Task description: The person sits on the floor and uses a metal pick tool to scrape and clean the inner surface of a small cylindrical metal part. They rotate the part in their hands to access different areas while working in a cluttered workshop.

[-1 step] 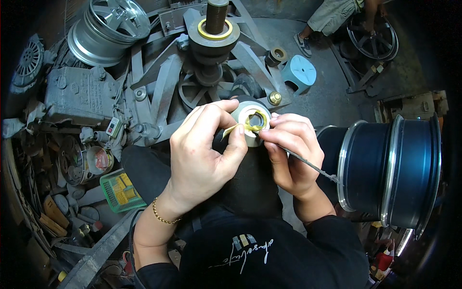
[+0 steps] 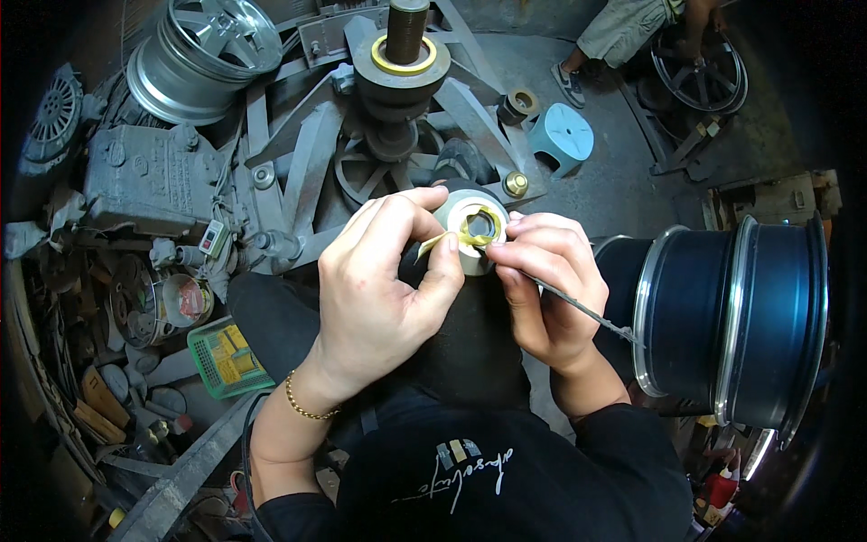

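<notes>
at far left, a silver wheel [image 2: 172, 83] sits above a grey metal box [image 2: 149, 176], with a green basket [image 2: 206, 369] of yellow pieces lower down. toward the middle, beyond the worker's black shirt [image 2: 560, 470], the left hand [image 2: 384, 280] steadies a pale ring [image 2: 460, 211], its thumb pressed to a yellow strip [image 2: 432, 244] at the ring's near edge. the ring sits between the two hands, its opening edged in yellow. just to its right, the right hand [image 2: 555, 280] pinches a thin grey rod [image 2: 596, 316], the near end hidden by the fingers, the far end pointing toward dark blue wheel barrels [image 2: 688, 312] at far right. by appearances the work is partway along: yellow lines much of the opening, though unevenly, and the strip's free end, jutting leftward, seems left to be dealt with. nothing visible differs from the earlier frame; hands, ring, strip and rod keep the same places.
</notes>
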`<state>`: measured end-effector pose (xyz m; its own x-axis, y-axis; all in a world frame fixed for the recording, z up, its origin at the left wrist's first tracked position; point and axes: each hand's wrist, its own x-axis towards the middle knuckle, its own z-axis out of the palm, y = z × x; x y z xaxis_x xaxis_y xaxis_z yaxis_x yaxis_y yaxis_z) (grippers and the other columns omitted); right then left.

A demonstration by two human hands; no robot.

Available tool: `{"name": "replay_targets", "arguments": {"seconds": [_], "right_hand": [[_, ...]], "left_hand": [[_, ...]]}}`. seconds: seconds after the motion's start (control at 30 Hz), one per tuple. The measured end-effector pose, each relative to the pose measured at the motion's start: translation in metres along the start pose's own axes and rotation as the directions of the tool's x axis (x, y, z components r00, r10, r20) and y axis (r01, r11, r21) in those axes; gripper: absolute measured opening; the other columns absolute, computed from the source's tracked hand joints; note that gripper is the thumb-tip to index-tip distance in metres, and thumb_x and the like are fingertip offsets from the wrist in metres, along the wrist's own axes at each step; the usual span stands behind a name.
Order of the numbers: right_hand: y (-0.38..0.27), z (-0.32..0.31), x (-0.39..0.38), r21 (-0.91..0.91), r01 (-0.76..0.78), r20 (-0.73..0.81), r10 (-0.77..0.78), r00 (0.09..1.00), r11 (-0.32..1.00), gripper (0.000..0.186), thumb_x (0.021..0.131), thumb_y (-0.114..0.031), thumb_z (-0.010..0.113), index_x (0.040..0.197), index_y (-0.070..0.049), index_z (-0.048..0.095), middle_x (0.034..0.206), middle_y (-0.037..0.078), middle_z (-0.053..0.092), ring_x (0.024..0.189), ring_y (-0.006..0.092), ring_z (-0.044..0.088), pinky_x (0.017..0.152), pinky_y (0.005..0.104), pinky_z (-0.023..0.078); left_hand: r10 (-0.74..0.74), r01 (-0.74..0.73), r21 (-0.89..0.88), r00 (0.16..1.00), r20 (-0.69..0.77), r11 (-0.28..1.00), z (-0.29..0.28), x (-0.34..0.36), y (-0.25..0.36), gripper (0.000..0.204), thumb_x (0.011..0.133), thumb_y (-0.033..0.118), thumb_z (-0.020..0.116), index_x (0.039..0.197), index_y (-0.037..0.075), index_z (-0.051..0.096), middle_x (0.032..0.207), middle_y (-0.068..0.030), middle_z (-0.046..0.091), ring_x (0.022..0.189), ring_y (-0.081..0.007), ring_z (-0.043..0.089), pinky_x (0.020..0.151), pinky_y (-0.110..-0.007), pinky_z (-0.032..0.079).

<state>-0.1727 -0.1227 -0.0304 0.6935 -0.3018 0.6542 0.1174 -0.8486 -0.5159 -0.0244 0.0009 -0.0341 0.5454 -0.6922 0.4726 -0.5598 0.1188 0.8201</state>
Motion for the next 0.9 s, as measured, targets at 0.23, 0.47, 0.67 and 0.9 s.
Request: {"name": "replay_targets", "arguments": {"seconds": [0.23, 0.47, 0.67, 0.9], "right_hand": [[0.004, -0.003, -0.005, 0.137, -0.036, 0.006, 0.036, 0.999, 0.99, 0.015, 0.089, 0.002, 0.069, 0.104, 0.003, 0.071, 0.097, 0.016, 0.068, 0.098, 0.0312, 0.067, 0.094, 0.0446, 0.055], [0.003, -0.001, -0.005, 0.117, -0.03, 0.014, 0.028, 0.999, 0.993, 0.015, 0.089, 0.001, 0.069, 0.104, 0.002, 0.071, 0.097, 0.016, 0.068, 0.099, 0.0311, 0.067, 0.095, 0.0454, 0.055], [0.001, 0.002, -0.005, 0.083, -0.035, -0.013, 0.036, 0.999, 0.996, 0.022, 0.082, 0.001, 0.076, 0.104, -0.002, 0.074, 0.096, 0.012, 0.069, 0.097, 0.0305, 0.068, 0.09, 0.0425, 0.056], [-0.003, 0.005, -0.005, -0.013, -0.014, -0.03, 0.014, 0.999, 1.0, 0.027, 0.077, 0.002, 0.08, 0.103, -0.004, 0.076, 0.096, 0.011, 0.069, 0.096, 0.0303, 0.068, 0.087, 0.0405, 0.056]], "left_hand": [[0.011, -0.015, 0.037, 0.994, 0.112, 0.999, -0.01, 0.002, 0.004, 0.011, 0.087, 0.002, 0.071, 0.09, -0.005, 0.063, 0.111, -0.0238, 0.073, 0.1, -0.0256, 0.074, 0.087, -0.033, 0.055], [-0.06, 0.066, -0.104, 0.996, 0.064, 0.992, -0.007, 0.0, 0.003, 0.012, 0.08, -0.001, 0.072, 0.086, -0.004, 0.062, 0.086, -0.0182, 0.07, 0.095, -0.0373, 0.072, 0.085, -0.041, 0.055], [-0.094, 0.098, -0.108, 0.994, 0.047, 0.989, -0.004, 0.001, 0.003, 0.013, 0.079, -0.001, 0.072, 0.084, -0.004, 0.061, 0.086, -0.0191, 0.069, 0.091, -0.0366, 0.072, 0.082, -0.04, 0.056], [-0.05, 0.052, -0.036, 0.997, 0.053, 0.998, -0.005, 0.003, 0.003, 0.014, 0.08, -0.001, 0.072, 0.086, -0.004, 0.06, 0.085, -0.0186, 0.069, 0.089, -0.036, 0.072, 0.08, -0.04, 0.056]]}}
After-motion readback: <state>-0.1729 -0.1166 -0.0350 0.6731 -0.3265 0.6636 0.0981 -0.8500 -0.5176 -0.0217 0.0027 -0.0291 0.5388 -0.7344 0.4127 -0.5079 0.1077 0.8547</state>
